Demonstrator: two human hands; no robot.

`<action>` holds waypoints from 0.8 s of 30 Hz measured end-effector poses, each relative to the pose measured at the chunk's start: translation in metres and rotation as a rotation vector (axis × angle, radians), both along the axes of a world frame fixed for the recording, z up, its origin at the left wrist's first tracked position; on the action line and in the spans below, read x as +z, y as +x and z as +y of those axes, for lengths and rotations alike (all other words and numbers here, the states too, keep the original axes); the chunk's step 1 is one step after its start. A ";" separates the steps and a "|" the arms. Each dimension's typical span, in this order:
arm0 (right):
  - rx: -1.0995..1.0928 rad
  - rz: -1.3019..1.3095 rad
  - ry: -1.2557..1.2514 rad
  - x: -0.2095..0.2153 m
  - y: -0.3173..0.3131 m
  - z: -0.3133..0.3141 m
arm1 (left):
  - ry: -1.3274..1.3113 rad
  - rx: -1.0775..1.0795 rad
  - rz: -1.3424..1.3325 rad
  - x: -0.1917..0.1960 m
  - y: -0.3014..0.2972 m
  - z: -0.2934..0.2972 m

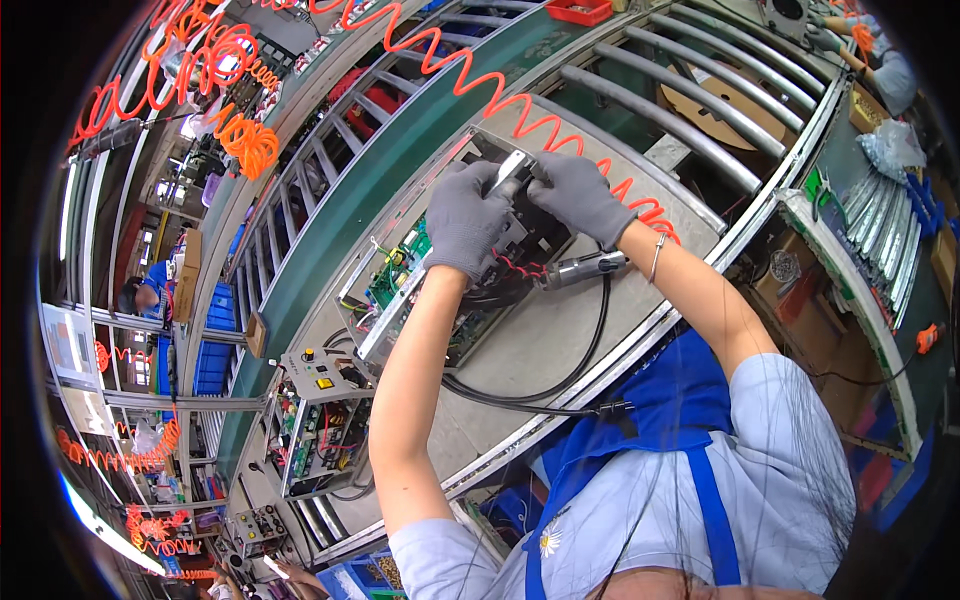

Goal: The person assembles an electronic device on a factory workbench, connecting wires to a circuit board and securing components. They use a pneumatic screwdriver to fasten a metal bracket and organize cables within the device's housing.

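Observation:
My left hand (465, 222), in a grey glove, has its fingers closed on a small silvery metal bracket (514, 168) at the far end of an opened equipment chassis (385, 330). From the other side my right hand (583, 200), gloved alike, pinches the same bracket. The chassis lies on a pale board (520, 350), with green circuit boards (385, 275) showing left of my left wrist. Black parts fill the space below my hands. Near my right wrist lies a metal power screwdriver (580, 270). My fingertips are partly hidden behind the bracket.
A red coiled air hose (470, 85) hangs across the work. A black cable (590, 365) loops over the board. Conveyor rollers (680, 125) run beyond. Another opened unit (320, 420) stands at left; metal strips (885, 215) lie at right. Other people are at the edges.

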State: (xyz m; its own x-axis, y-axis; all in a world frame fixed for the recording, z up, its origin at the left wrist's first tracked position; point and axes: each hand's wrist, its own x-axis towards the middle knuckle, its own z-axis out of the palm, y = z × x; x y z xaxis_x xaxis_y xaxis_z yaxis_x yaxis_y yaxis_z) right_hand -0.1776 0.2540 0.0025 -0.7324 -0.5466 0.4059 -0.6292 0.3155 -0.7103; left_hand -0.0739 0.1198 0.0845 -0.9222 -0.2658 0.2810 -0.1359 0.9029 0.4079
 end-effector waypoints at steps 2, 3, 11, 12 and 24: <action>0.009 0.006 0.004 0.000 -0.001 0.000 | -0.010 -0.016 0.024 -0.002 -0.001 -0.001; 0.008 0.012 -0.001 -0.001 -0.001 -0.001 | -0.009 -0.021 0.040 -0.004 -0.002 -0.001; -0.009 0.019 0.060 0.002 -0.003 -0.001 | 0.027 -0.043 0.034 -0.002 0.001 -0.001; -0.011 0.024 0.067 0.001 -0.004 -0.001 | 0.014 -0.058 0.044 -0.003 0.000 -0.002; -0.007 0.061 0.085 0.004 -0.004 -0.001 | 0.028 -0.044 0.051 -0.007 0.001 -0.004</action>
State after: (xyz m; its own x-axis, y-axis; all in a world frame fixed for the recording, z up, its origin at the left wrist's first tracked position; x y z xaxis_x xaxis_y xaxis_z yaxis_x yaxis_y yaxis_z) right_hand -0.1821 0.2526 0.0064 -0.7116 -0.5762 0.4020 -0.6680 0.3773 -0.6415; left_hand -0.0729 0.1158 0.0772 -0.9179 -0.2340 0.3206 -0.0753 0.8957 0.4383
